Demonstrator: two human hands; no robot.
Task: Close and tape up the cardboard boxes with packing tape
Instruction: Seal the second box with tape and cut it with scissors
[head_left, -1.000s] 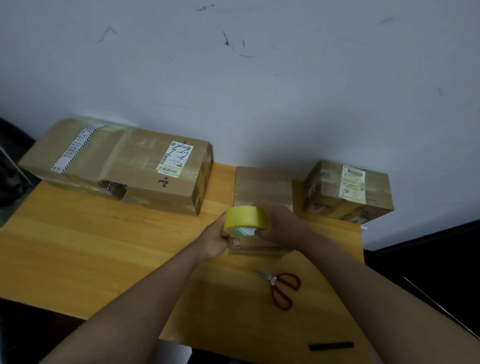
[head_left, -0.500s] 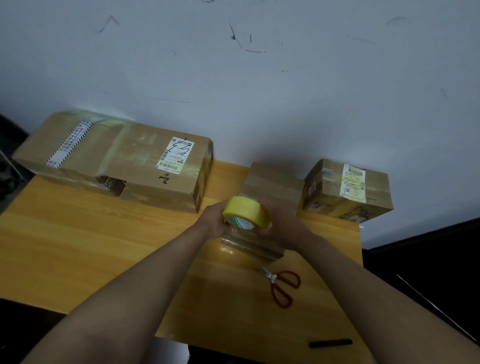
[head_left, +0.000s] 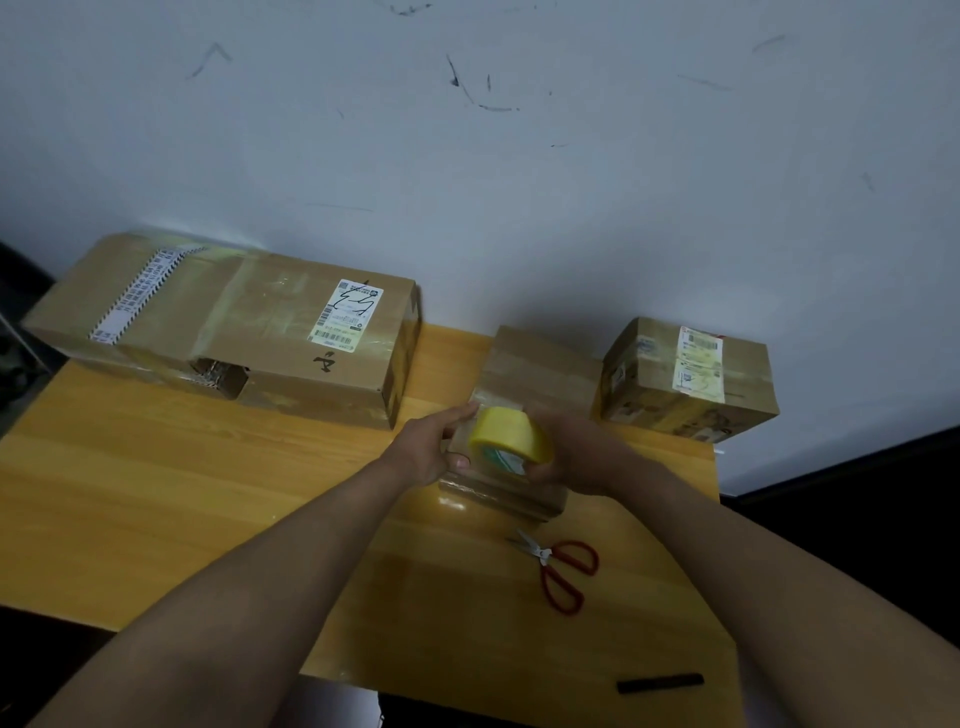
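A: Where do we have the tape roll (head_left: 511, 440)?

B: Our right hand (head_left: 576, 451) has its grip curled round the yellow roll, holding it tilted over the near end of the small box (head_left: 535, 379), which sits at the middle of the worktop (head_left: 156, 493), running back towards the far edge.

A: And our left hand (head_left: 434, 447)?

B: Its fingers lie fairly straight along the left side of that small box, the thumb at the near corner; the grip is not curled round anything. Clear tape glints on the box's near end.

A: What else do we have on the worktop?

B: The long box (head_left: 234, 332) lies along the far edge at the left, against the wall (head_left: 519, 182), with a shipping label on top and a gap in its near face. The labelled box (head_left: 685, 379) stands at the far right corner, just beside the small box. Red-handled scissors (head_left: 558, 566) lie near the right edge, on the near side of the small box, and a black marker (head_left: 660, 682) lies at the near right corner.
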